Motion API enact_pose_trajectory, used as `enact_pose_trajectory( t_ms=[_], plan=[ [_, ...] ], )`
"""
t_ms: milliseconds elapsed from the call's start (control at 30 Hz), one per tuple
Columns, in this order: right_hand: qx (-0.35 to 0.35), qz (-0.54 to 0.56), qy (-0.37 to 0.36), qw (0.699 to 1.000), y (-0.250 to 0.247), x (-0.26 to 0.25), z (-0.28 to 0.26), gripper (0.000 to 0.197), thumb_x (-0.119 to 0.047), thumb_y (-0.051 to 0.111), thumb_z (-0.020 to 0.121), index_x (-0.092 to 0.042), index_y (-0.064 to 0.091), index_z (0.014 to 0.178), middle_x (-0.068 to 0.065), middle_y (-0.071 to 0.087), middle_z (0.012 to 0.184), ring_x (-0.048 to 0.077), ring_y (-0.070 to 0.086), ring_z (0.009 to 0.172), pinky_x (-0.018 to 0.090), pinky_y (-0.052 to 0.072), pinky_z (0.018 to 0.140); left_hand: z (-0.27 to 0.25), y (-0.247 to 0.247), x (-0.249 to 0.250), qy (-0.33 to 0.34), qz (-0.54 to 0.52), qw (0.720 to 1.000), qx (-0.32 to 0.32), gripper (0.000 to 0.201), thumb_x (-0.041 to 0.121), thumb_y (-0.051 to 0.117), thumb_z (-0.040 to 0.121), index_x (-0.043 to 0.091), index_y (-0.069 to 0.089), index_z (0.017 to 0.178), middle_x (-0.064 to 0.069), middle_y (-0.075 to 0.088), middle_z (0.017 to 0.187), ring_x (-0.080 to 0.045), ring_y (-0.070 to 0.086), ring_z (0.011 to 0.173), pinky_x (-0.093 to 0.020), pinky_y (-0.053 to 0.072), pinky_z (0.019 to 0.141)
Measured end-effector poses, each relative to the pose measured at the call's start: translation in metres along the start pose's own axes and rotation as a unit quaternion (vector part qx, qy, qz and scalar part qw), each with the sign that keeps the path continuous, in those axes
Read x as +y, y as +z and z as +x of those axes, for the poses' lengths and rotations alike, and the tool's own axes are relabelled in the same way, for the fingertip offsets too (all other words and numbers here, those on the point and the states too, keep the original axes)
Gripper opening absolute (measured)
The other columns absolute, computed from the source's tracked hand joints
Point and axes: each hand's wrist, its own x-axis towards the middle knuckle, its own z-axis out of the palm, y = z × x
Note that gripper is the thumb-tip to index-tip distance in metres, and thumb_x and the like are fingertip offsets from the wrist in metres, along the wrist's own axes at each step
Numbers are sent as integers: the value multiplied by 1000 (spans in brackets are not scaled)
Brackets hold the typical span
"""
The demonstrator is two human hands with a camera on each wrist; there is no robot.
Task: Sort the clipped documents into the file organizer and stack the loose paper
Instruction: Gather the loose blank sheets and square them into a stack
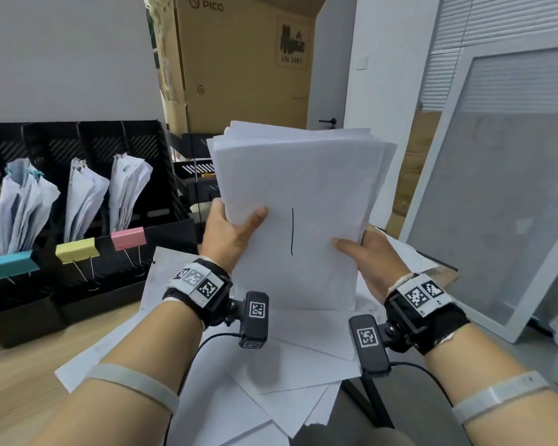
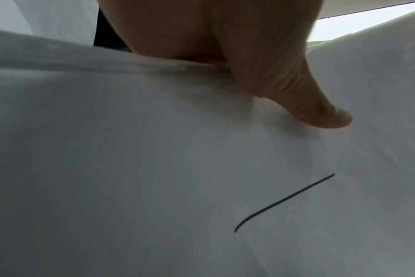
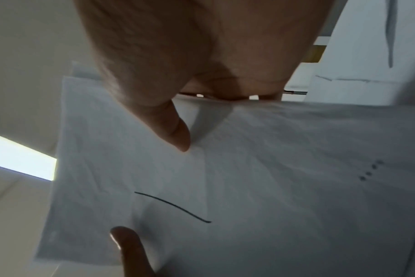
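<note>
Head view: both hands, left [image 1: 231, 230] and right [image 1: 372, 252], grip the paper stack [image 1: 300, 188] upright. Uneven top edges suggest sheets could slip out if either grip loosens.

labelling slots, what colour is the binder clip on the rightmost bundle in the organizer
Pink, clearest in the head view; the file organizer is black.

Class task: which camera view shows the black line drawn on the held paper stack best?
Head view: the black line appears whole and upright on the paper stack. Both wrist views show it slanted, at close range.
</note>
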Motion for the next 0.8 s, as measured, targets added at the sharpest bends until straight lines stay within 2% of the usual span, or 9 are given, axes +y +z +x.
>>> enact_pose_trajectory(
  t_ms=[100, 167, 233, 300, 400, 500, 633, 700, 800],
  plan=[
    [-18, -35, 6, 999, -4, -3, -1, 34, -8, 65, 92, -16, 63, 125, 1, 73, 119, 20, 68, 111, 41, 52, 99, 2, 4, 0, 11, 9, 1000, -24, 71, 48, 83, 74, 15, 55, 131, 4, 73, 118, -9, 70, 108, -22, 57, 86],
    [19, -65, -8, 998, -11, -6, 3, 25, -10, 63, 93, -21, 70, 114, 0, 75, 114, 21, 71, 106, 44, 54, 96, 4, 5, -1, -18, 8, 999, -31, 48, 35, 80, 84, 16, 54, 120, 15, 75, 95, -1, 72, 85, -18, 56, 72],
    [89, -58, 2, 994, -24, -11, 10, 21, -9, 60, 92, -18, 73, 106, 4, 76, 106, 25, 73, 98, 46, 57, 91, 6, 2, -1, -94, 12, 994, -46, 43, 36, 77, 84, 16, 50, 110, 15, 69, 77, -1, 65, 65, -22, 55, 63],
    [135, -48, 47, 989, -40, -10, 16, 18, -9, 59, 91, -14, 71, 103, 8, 75, 104, 29, 72, 93, 48, 58, 88, 8, -5, -7, -181, 131, 967, -119, 48, 45, 74, 84, 13, 55, 115, 2, 70, 98, -12, 69, 84, -37, 61, 79],
    [98, -132, 181, 970, -56, 10, 15, 21, -8, 60, 90, -8, 66, 110, 14, 70, 111, 33, 68, 97, 51, 55, 94, 2, -16, -19, -281, 319, 873, -237, 44, 49, 65, 92, 15, 61, 121, 0, 65, 113, -19, 64, 106, -44, 57, 95],
    [47, -228, 268, 935, -55, 30, 5, 39, -13, 62, 89, -1, 60, 125, 23, 62, 129, 33, 64, 104, 46, 53, 98, -6, -13, -24, -334, 294, 867, -224, 40, 39, 64, 96, 13, 62, 126, -4, 64, 113, -20, 63, 109, -43, 57, 98],
    [45, -203, 251, 945, -43, 31, -3, 44, -10, 64, 80, 3, 61, 122, 23, 68, 120, 32, 67, 98, 42, 54, 89, -12, -5, -22, -336, 304, 867, -207, 40, 40, 69, 92, 9, 64, 117, -7, 65, 105, -20, 64, 94, -42, 58, 94],
    [22, -194, 243, 950, -37, 30, -5, 52, -10, 64, 73, 0, 60, 124, 21, 70, 114, 31, 68, 98, 42, 54, 94, -12, 0, -18, -299, 405, 829, -245, 45, 50, 68, 90, 13, 61, 114, -6, 64, 103, -21, 62, 92, -37, 54, 92],
    [36, -223, 250, 941, -27, 36, -13, 63, -14, 65, 78, -18, 39, 135, 8, 63, 111, 31, 62, 103, 36, 51, 88, -16, 5, -16, -259, 511, 762, -302, 78, 64, 65, 85, 16, 47, 144, -4, 57, 140, -25, 60, 119, -31, 46, 95]
  ],
)
